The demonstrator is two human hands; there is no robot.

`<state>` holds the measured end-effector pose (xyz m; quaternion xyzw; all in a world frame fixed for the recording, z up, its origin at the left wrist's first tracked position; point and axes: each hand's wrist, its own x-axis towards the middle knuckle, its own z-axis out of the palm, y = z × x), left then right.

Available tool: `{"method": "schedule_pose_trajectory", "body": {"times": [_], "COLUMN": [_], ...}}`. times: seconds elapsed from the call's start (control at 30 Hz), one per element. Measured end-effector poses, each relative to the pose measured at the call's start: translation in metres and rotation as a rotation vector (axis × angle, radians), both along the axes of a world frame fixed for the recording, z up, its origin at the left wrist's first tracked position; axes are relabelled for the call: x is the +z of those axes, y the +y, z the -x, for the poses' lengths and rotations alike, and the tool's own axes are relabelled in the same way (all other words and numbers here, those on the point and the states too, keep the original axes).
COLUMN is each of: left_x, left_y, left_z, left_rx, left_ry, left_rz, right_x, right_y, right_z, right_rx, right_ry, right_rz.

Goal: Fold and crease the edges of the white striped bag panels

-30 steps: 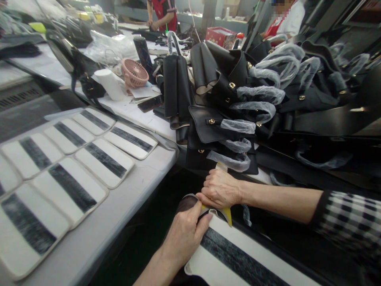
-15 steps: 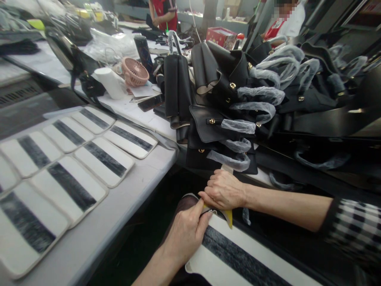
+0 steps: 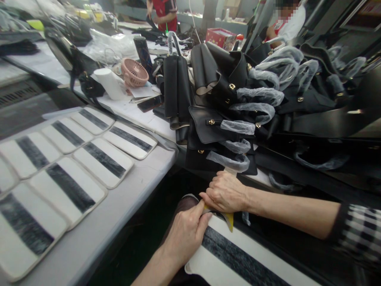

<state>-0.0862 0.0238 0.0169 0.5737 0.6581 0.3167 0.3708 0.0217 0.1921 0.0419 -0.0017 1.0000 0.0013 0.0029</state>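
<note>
A white panel with a rough dark stripe [image 3: 238, 254] lies at a slant over my lap, at the lower right. My left hand [image 3: 186, 228] grips its upper left corner, thumb on top and forefinger stretched toward the other hand. My right hand [image 3: 224, 192] is closed in a fist around a tool with a yellow pointed piece [image 3: 230, 221]. A pale flat end of it sticks out above the knuckles; the fist hides the rest, so its kind is unclear. Thumb and forefinger of both hands meet at the panel's edge.
Several similar striped panels [image 3: 71, 184] lie on the grey table [image 3: 131, 202] at left. Black handbags with plastic-wrapped handles [image 3: 229, 161] are piled ahead and to the right. A pink fan [image 3: 135, 72], white roll [image 3: 110, 83] and phone [image 3: 150, 103] stand beyond. Two people work at the back.
My right hand and forearm have shifted slightly right and down, with the yellow-tipped tool. My left hand stays on the panel corner. The people at the back have moved their arms.
</note>
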Motion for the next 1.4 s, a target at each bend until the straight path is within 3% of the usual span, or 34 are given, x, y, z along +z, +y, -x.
{"method": "schedule_pose_trajectory", "body": {"times": [0.6, 0.87, 1.0, 1.23, 1.4], "left_x": [-0.005, -0.007, -0.008, -0.024, -0.032], "left_y": [0.003, -0.004, -0.005, 0.002, 0.014], "left_z": [0.003, 0.007, 0.005, -0.001, 0.003], "left_rx": [-0.013, -0.039, 0.003, 0.219, 0.136], "left_ry": [0.011, -0.007, -0.187, -0.771, -0.897], "left_rz": [-0.016, -0.054, -0.077, 0.027, 0.118], "right_x": [-0.003, -0.004, -0.001, 0.005, 0.006], "right_y": [-0.015, -0.040, -0.052, -0.056, -0.058], "right_z": [-0.009, -0.014, -0.024, -0.040, -0.042], "right_rx": [-0.242, -0.366, -0.489, -0.573, -0.576], "right_ry": [-0.152, -0.191, -0.193, -0.196, -0.195], "right_rz": [0.149, 0.119, 0.094, 0.024, 0.019]}}
